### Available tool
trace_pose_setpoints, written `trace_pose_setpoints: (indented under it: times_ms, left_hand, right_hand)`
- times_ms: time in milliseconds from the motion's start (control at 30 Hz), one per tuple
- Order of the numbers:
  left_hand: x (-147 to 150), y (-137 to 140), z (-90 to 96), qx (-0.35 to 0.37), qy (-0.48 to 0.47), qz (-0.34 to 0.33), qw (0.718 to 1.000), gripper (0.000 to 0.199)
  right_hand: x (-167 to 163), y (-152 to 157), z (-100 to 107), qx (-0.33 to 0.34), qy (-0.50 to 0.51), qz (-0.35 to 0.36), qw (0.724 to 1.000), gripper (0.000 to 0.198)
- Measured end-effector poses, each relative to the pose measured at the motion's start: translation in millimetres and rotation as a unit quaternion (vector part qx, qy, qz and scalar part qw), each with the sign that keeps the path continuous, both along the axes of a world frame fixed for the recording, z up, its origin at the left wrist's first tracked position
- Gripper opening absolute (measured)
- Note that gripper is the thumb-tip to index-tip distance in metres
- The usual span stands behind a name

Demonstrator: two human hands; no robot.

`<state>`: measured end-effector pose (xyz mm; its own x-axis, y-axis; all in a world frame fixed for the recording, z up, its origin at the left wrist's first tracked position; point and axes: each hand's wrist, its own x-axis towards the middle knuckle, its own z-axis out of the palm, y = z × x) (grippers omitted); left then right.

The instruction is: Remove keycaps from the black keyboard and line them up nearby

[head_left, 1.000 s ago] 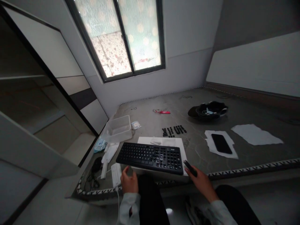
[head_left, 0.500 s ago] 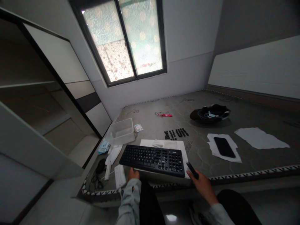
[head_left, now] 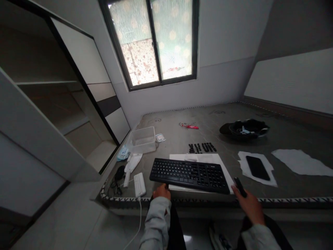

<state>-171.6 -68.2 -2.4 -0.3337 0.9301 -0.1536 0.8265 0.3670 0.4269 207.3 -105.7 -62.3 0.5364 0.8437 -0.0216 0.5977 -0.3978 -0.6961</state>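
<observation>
A black keyboard (head_left: 188,174), tilted slightly down to the right, rests over white paper (head_left: 177,188) at the near edge of the mattress. My left hand (head_left: 161,191) is at the keyboard's lower left edge, its fingers curled; what they grip is hidden. At the right end, my right hand (head_left: 248,203) is closed round a short dark stick-like tool (head_left: 239,187), its tip standing up apart from the keys. Beyond the keyboard, small black pieces like keycaps (head_left: 202,148) lie in rows.
Left stand a clear plastic box (head_left: 143,140), a white power strip (head_left: 139,185) with a cable, and a dark mouse (head_left: 120,172). A phone (head_left: 257,167) lies on paper at right, a cap (head_left: 244,128) behind it. A red item (head_left: 191,127) lies farther back.
The view has shifted, so most things sit farther right. The keyboard, the paper under it and both hands have also moved right relative to the power strip. My right hand keeps the dark tool.
</observation>
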Motion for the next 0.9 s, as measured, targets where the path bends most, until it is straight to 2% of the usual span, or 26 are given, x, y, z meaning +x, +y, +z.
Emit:
trace_pose_setpoints:
  times_ms: [167,333,433,533,633,733,900]
  left_hand:
    - [-5.0,-11.1,-1.5,0.013,0.032,-0.033,0.999,0.027]
    - [1.5,-18.5,0.1,0.043,0.047,-0.053,0.997,0.025]
    - [15.7,-22.5,-0.8,0.092,0.043,-0.102,0.990,0.022]
    - [29.9,-25.1,-6.6,0.203,0.025,-0.198,0.959,0.026]
    - [39.8,-20.0,-9.5,0.245,0.007,-0.223,0.944,0.026]
    - [48.1,-2.1,1.5,0.257,-0.013,-0.218,0.941,0.026]
    - [67.8,47.0,40.9,0.228,-0.034,-0.210,0.950,0.026]
  right_hand:
    - [-8.5,-8.0,8.2,-0.010,0.005,-0.005,1.000,0.074]
    - [-23.0,-13.8,18.7,0.013,-0.009,-0.047,0.999,0.072]
    - [-28.4,-15.7,27.7,0.049,-0.006,-0.058,0.997,0.069]
    - [-31.6,-14.5,36.9,0.065,0.012,-0.064,0.996,0.070]
    - [-34.1,-12.2,43.8,0.068,0.041,-0.060,0.995,0.070]
    - [-37.8,-11.7,47.2,0.101,0.072,-0.044,0.991,0.066]
    - [-47.6,-16.2,55.9,0.179,0.081,0.023,0.980,0.056]
